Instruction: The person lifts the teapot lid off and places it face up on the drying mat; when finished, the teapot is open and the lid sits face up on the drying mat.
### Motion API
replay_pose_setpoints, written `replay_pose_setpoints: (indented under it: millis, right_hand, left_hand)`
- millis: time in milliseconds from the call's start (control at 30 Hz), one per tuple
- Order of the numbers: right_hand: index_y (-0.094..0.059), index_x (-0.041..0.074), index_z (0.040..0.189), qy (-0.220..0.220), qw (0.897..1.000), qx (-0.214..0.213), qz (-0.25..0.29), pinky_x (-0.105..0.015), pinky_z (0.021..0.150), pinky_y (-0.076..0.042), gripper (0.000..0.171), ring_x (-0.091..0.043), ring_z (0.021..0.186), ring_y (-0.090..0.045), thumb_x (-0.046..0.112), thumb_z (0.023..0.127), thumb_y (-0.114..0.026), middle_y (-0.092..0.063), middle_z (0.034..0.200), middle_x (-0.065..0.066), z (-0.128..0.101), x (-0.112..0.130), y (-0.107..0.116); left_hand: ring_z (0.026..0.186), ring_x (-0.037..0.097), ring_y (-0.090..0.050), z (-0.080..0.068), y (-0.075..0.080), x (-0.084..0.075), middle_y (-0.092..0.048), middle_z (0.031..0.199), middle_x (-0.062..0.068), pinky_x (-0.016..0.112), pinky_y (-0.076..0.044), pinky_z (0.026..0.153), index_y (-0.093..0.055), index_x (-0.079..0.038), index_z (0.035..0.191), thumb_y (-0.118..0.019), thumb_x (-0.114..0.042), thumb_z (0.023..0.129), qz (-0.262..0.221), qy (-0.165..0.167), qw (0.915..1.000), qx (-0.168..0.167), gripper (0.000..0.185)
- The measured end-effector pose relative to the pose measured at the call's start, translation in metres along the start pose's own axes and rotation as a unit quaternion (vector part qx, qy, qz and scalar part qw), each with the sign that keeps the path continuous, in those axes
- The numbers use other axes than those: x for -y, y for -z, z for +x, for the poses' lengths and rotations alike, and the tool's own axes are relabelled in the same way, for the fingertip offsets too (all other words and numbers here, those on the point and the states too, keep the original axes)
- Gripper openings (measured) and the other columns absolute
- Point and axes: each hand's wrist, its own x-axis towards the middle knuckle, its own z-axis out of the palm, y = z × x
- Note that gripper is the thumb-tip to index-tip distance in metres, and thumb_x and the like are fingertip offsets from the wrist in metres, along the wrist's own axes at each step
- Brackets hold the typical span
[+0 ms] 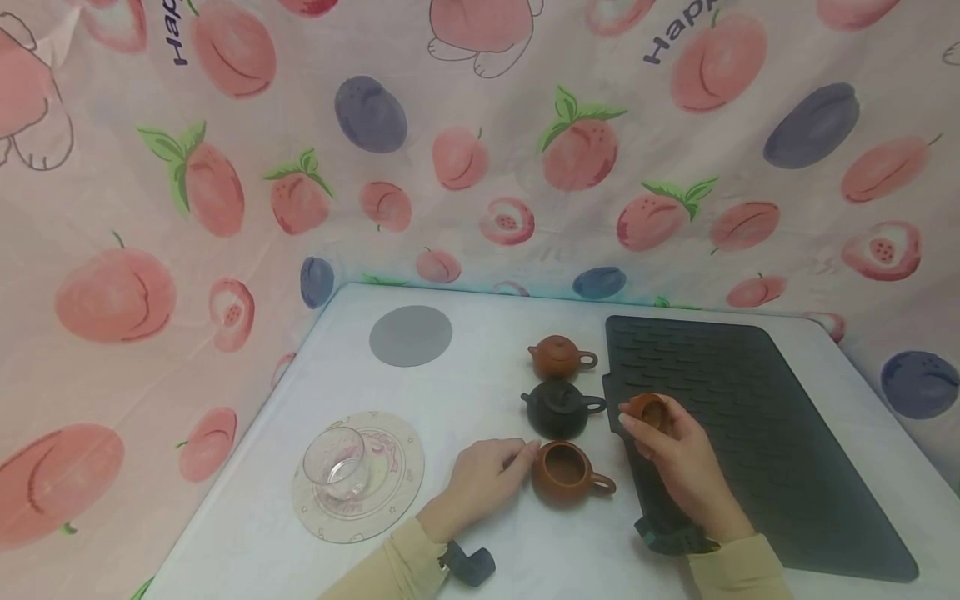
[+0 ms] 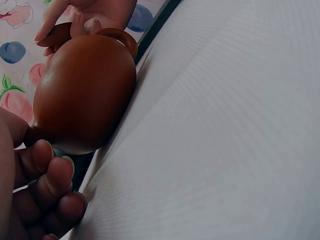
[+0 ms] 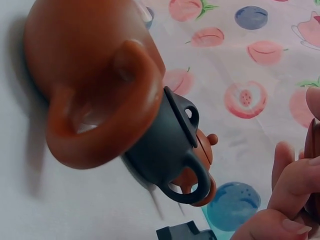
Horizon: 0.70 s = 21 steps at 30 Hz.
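Note:
The nearest brown teapot (image 1: pixel 558 492) stands lidless on the white table, its dark inside showing in the head view. My left hand (image 1: pixel 483 479) pinches its spout (image 2: pixel 37 135) between thumb and finger. Its loop handle (image 3: pixel 107 135) points right and looms large in the right wrist view. Over the left edge of the dark mat, my right hand (image 1: pixel 690 462) grips a small brown teapot lid (image 1: pixel 651 410), tilted so its hollow underside shows. Just behind the open pot sit a black teapot (image 1: pixel 557 410) and another brown teapot (image 1: pixel 558 357), both with lids on.
A dark ridged mat (image 1: pixel 750 450) covers the right side of the table. On the left, a clear glass (image 1: pixel 335 458) stands on a round patterned coaster (image 1: pixel 401 487). A grey disc (image 1: pixel 411 336) lies farther back. Fruit-print cloth (image 1: pixel 480 167) hangs behind.

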Motion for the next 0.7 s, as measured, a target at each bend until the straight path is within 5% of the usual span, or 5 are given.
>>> replay_pose_setpoints:
  millis: [467,700]
  right_hand:
    - [-0.047,0.011,0.137,0.005,1.000,-0.007,-0.006,-0.027,0.084,-0.044,0.051,-0.017,0.108,-0.053,0.035,0.099,-0.071,-0.058,0.135,-0.014,0.0016,-0.0007,0.0066]
    - [-0.046,0.011,0.137,0.009,1.000,-0.011,0.018,-0.029,0.079,-0.043,0.049,-0.019,0.100,-0.050,0.030,0.099,-0.071,-0.061,0.126,-0.004,0.0003,0.0001,0.0085]
  left_hand:
    - [0.058,0.005,-0.045,0.0004,-0.0010,0.0018,-0.046,0.059,-0.014,0.025,-0.034,0.056,-0.052,-0.027,0.068,-0.038,-0.054,0.109,0.002,0.004,1.0000,0.004,0.051]
    - [0.057,0.005,-0.044,0.0008,-0.0023,0.0036,-0.045,0.059,-0.014,0.024,-0.034,0.056,-0.052,-0.027,0.068,-0.037,-0.054,0.109,0.001,-0.002,1.0000,0.002,0.051]
